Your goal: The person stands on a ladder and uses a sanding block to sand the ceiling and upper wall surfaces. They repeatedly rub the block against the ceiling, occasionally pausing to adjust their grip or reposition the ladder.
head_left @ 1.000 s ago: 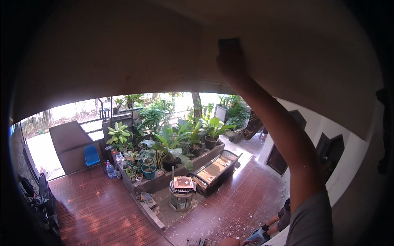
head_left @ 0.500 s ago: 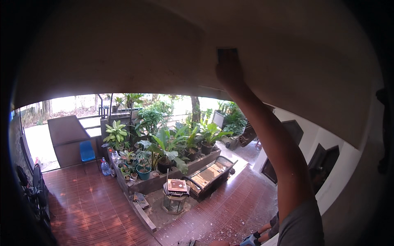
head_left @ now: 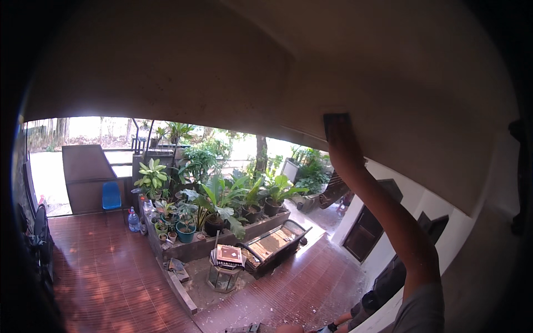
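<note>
My raised right hand (head_left: 345, 145) is closed around a dark bluish, flat rectangular pad (head_left: 336, 120) and presses it to the beige ceiling surface (head_left: 388, 114), near its lower edge. Shade hides most of my fingers and the pad's exact kind. My bare forearm and grey sleeve (head_left: 423, 308) rise from the lower right. My left hand cannot be seen.
Below is a red tiled floor (head_left: 105, 255) with pale flecks. A planter (head_left: 183, 252) holds several potted plants; a woven bench (head_left: 277, 244) and a glass-sided table (head_left: 223, 277) stand beside it. A blue chair (head_left: 111, 196) is at left. Another person (head_left: 361, 311) is partly visible at lower right.
My right hand and the pad have moved down and to the right along the ceiling, toward its lower edge. The view has shifted slightly, and more of the dark doorway shows.
</note>
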A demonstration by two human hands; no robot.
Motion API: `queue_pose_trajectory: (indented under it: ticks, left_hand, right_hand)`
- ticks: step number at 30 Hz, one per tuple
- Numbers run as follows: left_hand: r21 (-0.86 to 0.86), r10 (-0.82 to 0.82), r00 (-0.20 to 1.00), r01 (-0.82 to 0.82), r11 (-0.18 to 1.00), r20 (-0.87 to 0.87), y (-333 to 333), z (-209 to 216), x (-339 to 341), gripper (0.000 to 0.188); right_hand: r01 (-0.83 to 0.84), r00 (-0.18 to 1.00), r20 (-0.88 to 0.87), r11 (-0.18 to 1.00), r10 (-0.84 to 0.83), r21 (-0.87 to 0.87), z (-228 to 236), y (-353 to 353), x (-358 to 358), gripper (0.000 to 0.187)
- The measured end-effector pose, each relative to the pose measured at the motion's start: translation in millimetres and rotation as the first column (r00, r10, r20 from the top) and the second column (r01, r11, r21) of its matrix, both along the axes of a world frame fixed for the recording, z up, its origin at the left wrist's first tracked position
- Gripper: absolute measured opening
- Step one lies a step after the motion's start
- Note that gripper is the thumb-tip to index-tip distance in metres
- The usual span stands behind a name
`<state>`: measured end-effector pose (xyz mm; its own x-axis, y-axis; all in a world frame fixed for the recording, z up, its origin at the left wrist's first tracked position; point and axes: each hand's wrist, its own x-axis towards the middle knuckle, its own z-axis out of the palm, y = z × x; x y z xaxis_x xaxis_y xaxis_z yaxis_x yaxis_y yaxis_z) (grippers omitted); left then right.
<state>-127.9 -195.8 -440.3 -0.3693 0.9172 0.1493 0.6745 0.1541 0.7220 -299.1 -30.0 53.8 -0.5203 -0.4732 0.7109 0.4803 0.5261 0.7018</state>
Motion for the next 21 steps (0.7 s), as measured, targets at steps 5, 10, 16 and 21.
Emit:
queue_pose_trajectory:
  ticks: [5, 10, 16, 21]
  left_hand:
    - [-0.042, 0.01, 1.0, -0.009, 0.999, 0.017, 1.4, 9.9, -1.2, 0.059]
    - [-0.001, 0.03, 0.999, -0.03, 1.0, 0.027, -9.3, 21.6, -2.3, 0.058]
    - [-0.1, -0.062, 0.997, 0.066, 0.993, 0.042, -10.2, 24.4, -0.5, 0.063]
    - [-0.03, 0.008, 0.999, -0.009, 1.0, -0.04, -9.1, 16.1, -0.5, 0.069]
  right_hand:
    - [-0.097, 0.974, -0.188, 0.984, 0.125, 0.151, 22.3, 5.3, -20.0, 0.043]
    - [0.076, 0.985, -0.159, 0.994, -0.063, 0.08, 21.0, 12.2, -20.0, 0.044]
    - [-0.035, 0.972, -0.218, 0.972, 0.087, 0.232, 36.1, 9.8, -12.0, 0.041]
    - [0.08, 0.985, -0.158, 0.996, -0.074, 0.032, 47.7, 25.9, -27.1, 0.035]
